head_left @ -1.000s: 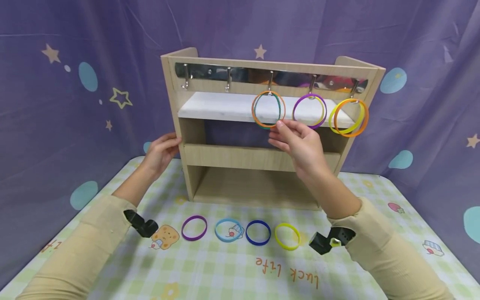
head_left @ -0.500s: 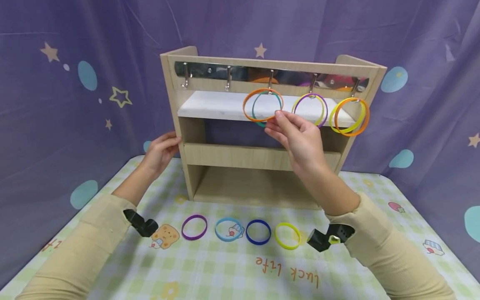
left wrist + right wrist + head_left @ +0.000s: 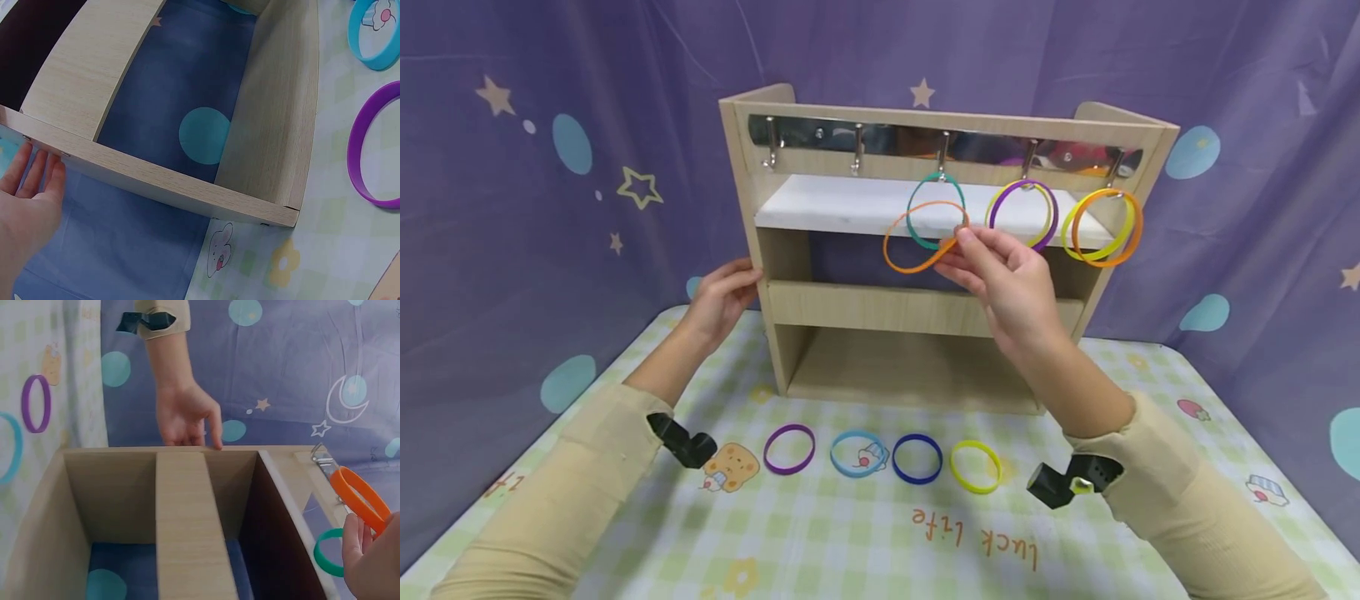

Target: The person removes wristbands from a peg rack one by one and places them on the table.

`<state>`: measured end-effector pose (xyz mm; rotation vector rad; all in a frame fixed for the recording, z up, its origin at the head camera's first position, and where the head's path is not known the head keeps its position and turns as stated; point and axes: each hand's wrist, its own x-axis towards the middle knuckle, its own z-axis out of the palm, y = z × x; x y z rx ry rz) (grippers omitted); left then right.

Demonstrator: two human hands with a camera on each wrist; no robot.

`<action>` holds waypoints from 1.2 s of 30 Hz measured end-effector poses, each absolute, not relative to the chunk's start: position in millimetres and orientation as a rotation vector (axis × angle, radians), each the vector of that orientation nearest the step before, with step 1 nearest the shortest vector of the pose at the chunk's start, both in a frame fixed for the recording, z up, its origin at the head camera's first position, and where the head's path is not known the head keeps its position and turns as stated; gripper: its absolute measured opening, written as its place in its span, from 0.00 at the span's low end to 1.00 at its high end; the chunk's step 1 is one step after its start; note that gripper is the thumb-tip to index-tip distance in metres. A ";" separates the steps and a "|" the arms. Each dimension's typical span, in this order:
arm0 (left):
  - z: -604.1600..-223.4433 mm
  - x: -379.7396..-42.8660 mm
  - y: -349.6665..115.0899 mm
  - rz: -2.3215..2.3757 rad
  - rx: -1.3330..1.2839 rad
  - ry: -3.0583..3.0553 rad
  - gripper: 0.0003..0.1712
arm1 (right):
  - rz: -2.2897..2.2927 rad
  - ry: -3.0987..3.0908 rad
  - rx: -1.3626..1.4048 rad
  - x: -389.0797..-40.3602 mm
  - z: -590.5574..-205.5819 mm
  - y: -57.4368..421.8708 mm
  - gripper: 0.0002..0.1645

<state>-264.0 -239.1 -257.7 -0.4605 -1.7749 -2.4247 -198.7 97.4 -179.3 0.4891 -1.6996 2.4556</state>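
My right hand (image 3: 1011,279) had the orange wristband (image 3: 354,501) pinched between thumb and fingers, loop bent near the pinch. Band was in the air, below the tip of the middle hook (image 3: 942,157) and off it. It overlapped the green wristband (image 3: 328,568) in the head view; couldn't tell if they touched. Green hung on that hook.

Left hand (image 3: 722,304): fingers extended, tips against the outer face of the left side panel of the wooden shelf unit (image 3: 917,308), gripping nothing. Looked like bracing.

Toward the unit's top right corner, the last two hooks carried paired bands (image 3: 1140,229). Desk (image 3: 820,542): purple (image 3: 788,472), light blue (image 3: 856,474), dark blue (image 3: 917,481) and yellow (image 3: 976,490) bands in a row, left to right, near the unit's bottom front edge.

Step, my read: moving one band at the middle hook. On or off, this instant alone couldn't settle. Next move if hanging: raise the loop, square it, pass it over the hook tip. If removing: draw it toward me without snagging green.
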 end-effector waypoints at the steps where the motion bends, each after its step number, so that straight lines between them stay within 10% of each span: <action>1: -257.9 -264.2 -239.3 -2.422 -0.459 -1.777 0.13 | 2.455 -1.718 0.481 -198.4 -181.8 99.1 0.15; 26: -259.2 -265.1 -238.9 -2.419 -0.524 -1.757 0.06 | 2.466 -2.061 0.236 -190.1 -244.9 158.2 0.08; 36: -257.3 -266.2 -237.7 -2.420 -0.463 -1.787 0.11 | 2.400 -2.279 0.142 -191.1 -265.0 184.0 0.32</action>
